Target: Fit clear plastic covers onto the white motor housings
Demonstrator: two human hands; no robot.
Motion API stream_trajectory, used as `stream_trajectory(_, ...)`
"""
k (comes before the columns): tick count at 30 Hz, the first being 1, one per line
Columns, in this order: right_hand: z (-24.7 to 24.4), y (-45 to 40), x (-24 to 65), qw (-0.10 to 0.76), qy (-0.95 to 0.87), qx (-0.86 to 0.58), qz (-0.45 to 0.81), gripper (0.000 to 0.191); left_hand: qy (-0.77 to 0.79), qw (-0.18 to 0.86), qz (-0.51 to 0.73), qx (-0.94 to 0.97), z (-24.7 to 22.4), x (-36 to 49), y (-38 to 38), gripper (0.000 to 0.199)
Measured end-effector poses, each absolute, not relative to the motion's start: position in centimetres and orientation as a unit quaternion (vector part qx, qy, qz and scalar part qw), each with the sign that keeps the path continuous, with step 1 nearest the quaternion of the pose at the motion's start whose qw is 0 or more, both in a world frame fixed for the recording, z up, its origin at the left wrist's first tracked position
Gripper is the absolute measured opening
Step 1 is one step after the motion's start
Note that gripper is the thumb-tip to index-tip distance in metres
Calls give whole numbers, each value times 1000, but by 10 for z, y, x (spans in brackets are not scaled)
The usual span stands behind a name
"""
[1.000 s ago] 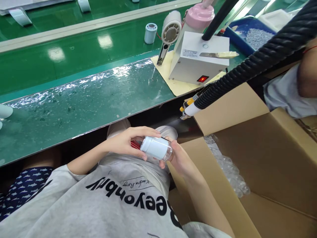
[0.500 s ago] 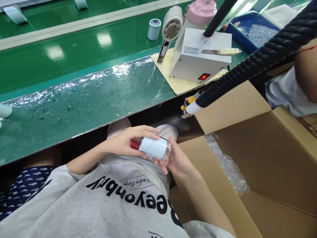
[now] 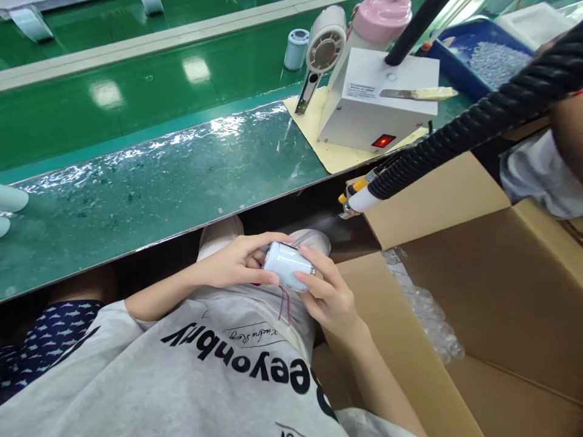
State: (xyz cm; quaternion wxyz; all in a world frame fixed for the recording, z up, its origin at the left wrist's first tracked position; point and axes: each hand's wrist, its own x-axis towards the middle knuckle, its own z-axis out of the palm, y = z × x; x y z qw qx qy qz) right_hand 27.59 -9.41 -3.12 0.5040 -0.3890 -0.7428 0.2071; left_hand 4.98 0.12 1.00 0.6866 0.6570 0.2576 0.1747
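Note:
Above my lap I hold a pale blue cylinder [image 3: 286,266] between both hands, tilted on its side. My left hand [image 3: 243,261] grips its left end, with the thumb below and the fingers along the top. At the other end, my right hand [image 3: 332,291] has its fingertips pressed on the side, near a clear plastic rim. Thin reddish wires [image 3: 284,303] hang beneath the cylinder. A small bit of red shows by my left thumb; what it belongs to is mostly hidden.
A green bench [image 3: 182,176] runs ahead. On it are a white switch box [image 3: 378,100] with a knife [image 3: 419,93], a handheld fan [image 3: 324,51], another blue cylinder [image 3: 296,50] and a blue tray [image 3: 464,45]. A black hose [image 3: 437,139] crosses above a carton [image 3: 510,285] holding clear plastic pieces [image 3: 426,309].
My right hand has shifted from under the clear end to gripping its side with fingers on top. The cylinder has turned slightly, and the wires now hang below it.

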Motion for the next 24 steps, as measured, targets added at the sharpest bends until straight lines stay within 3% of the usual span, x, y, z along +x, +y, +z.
stream_trajectory(3, -31, -96, 278, 514, -666, -415, 347, 56, 227, 685, 182, 667, 11, 50, 3, 79)
stream_trajectory(7, -30, -101, 281, 514, -561, -454, 464, 51, 215, 700, 165, 661, 13, 49, 6, 74)
stream_trajectory(11, -27, -104, 282, 509, -570, -468, 444, 46, 220, 733, 137, 629, 6, 49, 4, 78)
stream_trajectory(17, -26, -105, 283, 484, -646, -459, 370, 54, 168, 710, 173, 661, -7, 44, 4, 78)
stream_trajectory(24, -26, -106, 272, 530, -609, -456, 373, 80, 191, 706, 187, 656, -7, 53, -3, 79)
